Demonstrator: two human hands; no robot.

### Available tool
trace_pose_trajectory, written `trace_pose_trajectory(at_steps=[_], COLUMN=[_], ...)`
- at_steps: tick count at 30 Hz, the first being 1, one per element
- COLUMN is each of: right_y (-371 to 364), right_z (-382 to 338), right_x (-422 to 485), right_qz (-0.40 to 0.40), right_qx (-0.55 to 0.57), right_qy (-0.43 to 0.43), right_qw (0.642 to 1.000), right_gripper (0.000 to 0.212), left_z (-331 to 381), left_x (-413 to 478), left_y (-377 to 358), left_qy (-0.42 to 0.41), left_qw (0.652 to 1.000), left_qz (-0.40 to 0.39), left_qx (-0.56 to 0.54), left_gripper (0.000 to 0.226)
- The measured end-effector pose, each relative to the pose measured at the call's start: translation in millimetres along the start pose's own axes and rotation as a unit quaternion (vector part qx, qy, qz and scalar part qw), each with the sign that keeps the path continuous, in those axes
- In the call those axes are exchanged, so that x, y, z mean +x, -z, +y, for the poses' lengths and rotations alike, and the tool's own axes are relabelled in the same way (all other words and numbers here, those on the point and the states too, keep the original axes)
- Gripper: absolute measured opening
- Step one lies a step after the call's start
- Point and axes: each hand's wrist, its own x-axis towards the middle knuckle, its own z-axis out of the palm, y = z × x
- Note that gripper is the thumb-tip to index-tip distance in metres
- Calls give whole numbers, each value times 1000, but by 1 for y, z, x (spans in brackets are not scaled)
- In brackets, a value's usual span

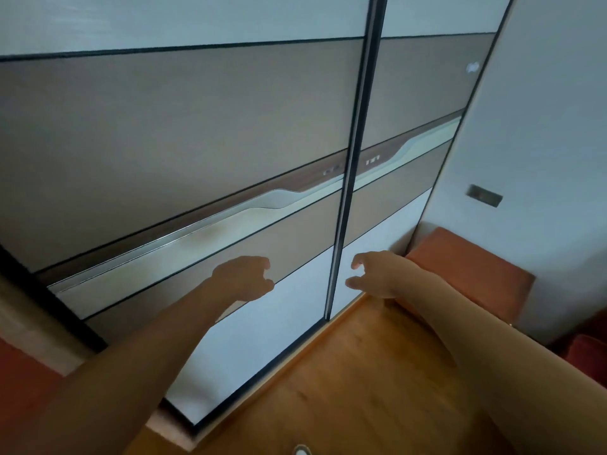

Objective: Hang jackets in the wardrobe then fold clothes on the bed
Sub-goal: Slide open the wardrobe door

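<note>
The left hand [243, 279] hangs before the shut wardrobe [164, 126], its fingers loosely curled and holding nothing. Across the dark door edge [348, 192], the right hand [374, 274] is equally relaxed and empty. An orange seat [469, 267] stands at the far right.

Orange seat [469, 267] against white wall [542, 126] (switch plate [484, 196] above); wooden floor [361, 372].

Dim, cool, even light; soft overall blur, straight lines bowed by wide-angle distortion toward edges.
</note>
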Motion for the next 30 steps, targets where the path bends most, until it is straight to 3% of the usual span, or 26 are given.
trace_pose_trajectory(at_steps=[11, 16, 23, 30], right_y=[57, 64, 71, 132], right_z=[-8, -47, -100, -133], right_x=[136, 178, 198, 186], right_qz=[-6, -38, -61, -54], right_qx=[-22, -48, -75, -146], right_qy=[83, 154, 279, 392], right_qw=[996, 986, 955, 907], right_gripper=[58, 58, 51, 47], left_z=[-6, -34, -59, -49], left_x=[83, 71, 24, -12], left_y=[44, 46, 50, 99], left_qy=[67, 134, 254, 325], left_qw=[997, 989, 964, 940], left_qz=[24, 39, 56, 88], left_qx=[-25, -43, -48, -62], left_gripper=[55, 40, 47, 51])
